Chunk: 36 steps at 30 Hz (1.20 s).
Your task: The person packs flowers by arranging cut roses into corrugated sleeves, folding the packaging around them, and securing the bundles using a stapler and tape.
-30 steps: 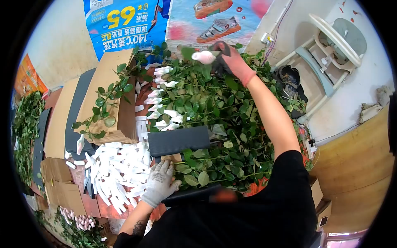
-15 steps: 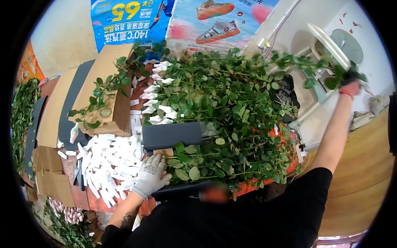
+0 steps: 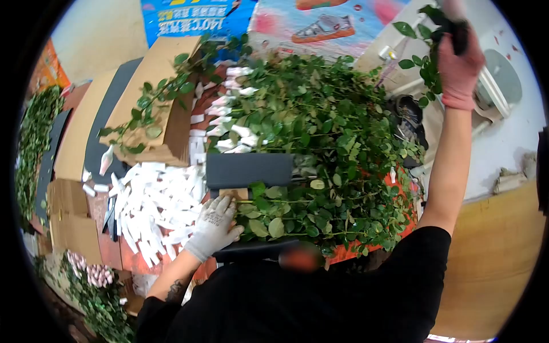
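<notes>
My left hand, in a white glove, lies at the near end of a small cardboard piece, beside rose stems; what its fingers hold, if anything, is hidden. Up at the top right, my right hand, in a pink and black glove, is closed round a leafy rose stem with a pale wrapped bud at the top edge. A dark corrugated sheet lies just beyond my left hand. Many leafy roses cover the table, their white-wrapped buds pointing left.
Left of my left hand is a heap of white sleeves, with scissors beside it. Stacked cardboard stands behind, a rose lying across it. More roses are at the lower left. A high chair stands at the right.
My right hand has swung from above the roses out to the right, then upward, carrying the rose. My left hand has stayed by the cardboard piece. The view has shifted.
</notes>
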Available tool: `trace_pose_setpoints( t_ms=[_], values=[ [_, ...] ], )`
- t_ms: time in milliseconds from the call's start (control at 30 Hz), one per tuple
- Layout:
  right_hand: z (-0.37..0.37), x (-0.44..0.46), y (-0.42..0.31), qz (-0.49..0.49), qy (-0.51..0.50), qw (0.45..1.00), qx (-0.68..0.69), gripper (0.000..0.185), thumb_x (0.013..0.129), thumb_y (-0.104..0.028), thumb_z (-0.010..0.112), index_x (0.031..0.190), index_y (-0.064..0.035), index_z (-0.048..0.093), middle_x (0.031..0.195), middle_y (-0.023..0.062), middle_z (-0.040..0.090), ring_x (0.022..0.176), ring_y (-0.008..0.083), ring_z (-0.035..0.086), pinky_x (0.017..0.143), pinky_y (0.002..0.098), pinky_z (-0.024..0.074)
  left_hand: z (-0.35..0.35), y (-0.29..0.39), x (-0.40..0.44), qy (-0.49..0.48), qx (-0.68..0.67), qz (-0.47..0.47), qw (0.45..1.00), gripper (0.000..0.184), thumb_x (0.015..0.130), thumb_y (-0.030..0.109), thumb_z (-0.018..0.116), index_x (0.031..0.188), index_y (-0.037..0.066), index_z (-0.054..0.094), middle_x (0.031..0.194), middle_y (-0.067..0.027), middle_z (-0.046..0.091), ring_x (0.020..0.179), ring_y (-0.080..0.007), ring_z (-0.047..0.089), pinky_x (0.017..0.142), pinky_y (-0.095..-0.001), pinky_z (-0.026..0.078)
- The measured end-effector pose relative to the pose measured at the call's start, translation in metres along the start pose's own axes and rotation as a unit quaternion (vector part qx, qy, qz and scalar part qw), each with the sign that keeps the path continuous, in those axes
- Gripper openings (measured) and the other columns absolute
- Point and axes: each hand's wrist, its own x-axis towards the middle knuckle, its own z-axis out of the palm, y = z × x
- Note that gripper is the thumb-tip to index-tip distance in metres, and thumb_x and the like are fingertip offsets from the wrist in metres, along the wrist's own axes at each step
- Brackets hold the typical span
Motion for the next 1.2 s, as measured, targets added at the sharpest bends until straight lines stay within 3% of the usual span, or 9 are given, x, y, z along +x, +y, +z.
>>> trace_pose_setpoints(
  t_ms=[100,200,333,433,500,667,800,1000,1200],
  values=[
    [0.043,-0.026,-0.047,-0.119,-0.139,0.974,-0.137,0.031,0.08,-0.015,0.064,0.11,-0.0143,0.061,0.096,0.0016,0.066,0.075,0.0225,0.065,0.066,0.0351,0.0518,-0.001,0.001,-0.005,0.028,-0.012,0.008,0.999,0.062,0.079,0.039,0.061,0.123,-0.004,0.051,0.129,-0.0205,0.047,0.123,-0.0353,0.041,0.105,-0.0442,0.03],
    [0.066,-0.094,-0.107,-0.197,-0.215,0.947,0.132,0.04,0.07,0.0,0.063,0.106,-0.016,0.062,0.094,0.0036,0.064,0.078,0.0194,0.064,0.066,0.0343,0.0537,-0.013,0.005,0.0,-0.029,-0.022,-0.018,0.999,0.062,0.078,0.036,0.063,0.121,-0.006,0.051,0.129,-0.0218,0.046,0.123,-0.0365,0.041,0.103,-0.0439,0.032],
    [0.106,-0.167,-0.192,-0.076,-0.582,0.802,0.114,0.033,0.08,-0.018,0.052,0.112,-0.0187,0.057,0.087,0.0033,0.059,0.075,0.0184,0.06,0.063,0.0304,0.0499,0.0,-0.001,0.001,-0.008,-0.017,0.021,1.0,0.065,0.077,0.036,0.064,0.124,-0.007,0.049,0.132,-0.0239,0.044,0.124,-0.0384,0.04,0.104,-0.0438,0.031],
    [0.103,-0.198,-0.196,-0.107,-0.437,0.884,0.127,0.029,0.084,-0.018,0.047,0.112,-0.0169,0.054,0.092,0.0057,0.057,0.071,0.0192,0.059,0.059,0.0293,0.0477,0.0,0.0,0.002,-0.024,0.001,0.017,1.0,0.065,0.076,0.034,0.065,0.125,-0.007,0.049,0.132,-0.0232,0.044,0.125,-0.0379,0.039,0.105,-0.0439,0.031],
    [0.081,-0.17,-0.176,-0.065,-0.58,0.811,0.035,0.013,0.087,-0.024,0.048,0.095,-0.0174,0.056,0.084,0.0018,0.054,0.061,0.0146,0.055,0.052,0.0235,0.0444,0.002,-0.002,0.0,-0.027,-0.003,0.02,0.999,0.066,0.077,0.034,0.065,0.126,-0.006,0.048,0.133,-0.0227,0.044,0.126,-0.0377,0.038,0.105,-0.0438,0.031],
    [-0.016,-0.141,0.047,0.164,-0.304,0.914,-0.215,0.023,0.086,-0.025,0.052,0.089,-0.0036,0.06,0.088,0.0128,0.062,0.078,0.0232,0.06,0.063,0.0373,0.0479,0.001,0.003,0.001,-0.019,0.045,0.008,0.999,0.07,0.076,0.036,0.066,0.128,-0.005,0.046,0.135,-0.0228,0.042,0.128,-0.0378,0.036,0.107,-0.0429,0.03],
    [-0.15,-0.061,0.157,0.221,0.203,0.952,-0.066,0.017,0.077,-0.006,0.056,0.085,0.0068,0.061,0.083,0.0134,0.067,0.072,0.0222,0.064,0.065,0.0336,0.0495,0.003,-0.001,0.003,-0.072,-0.007,-0.006,0.997,0.068,0.079,0.042,0.061,0.126,-0.004,0.048,0.139,-0.0249,0.038,0.131,-0.0364,0.034,0.109,-0.0468,0.024],
    [-0.119,-0.043,-0.052,0.098,0.08,0.989,0.071,0.022,0.077,0.003,0.065,0.099,0.0072,0.065,0.091,0.0089,0.068,0.075,0.0166,0.064,0.068,0.0278,0.0539,0.002,-0.012,0.004,0.002,-0.02,0.111,0.994,0.064,0.077,0.045,0.064,0.115,-0.006,0.055,0.135,-0.0262,0.042,0.124,-0.0387,0.042,0.103,-0.0465,0.033],
    [-0.024,-0.196,-0.243,-0.204,-0.415,0.882,0.094,0.049,0.067,-0.014,0.064,0.115,-0.0245,0.061,0.099,0.0064,0.061,0.08,0.0225,0.06,0.067,0.0329,0.0489,-0.005,-0.005,-0.007,-0.027,-0.009,0.054,0.998,0.064,0.078,0.047,0.061,0.115,-0.004,0.057,0.13,-0.0222,0.049,0.125,-0.034,0.042,0.104,-0.0425,0.034]
  ],
)
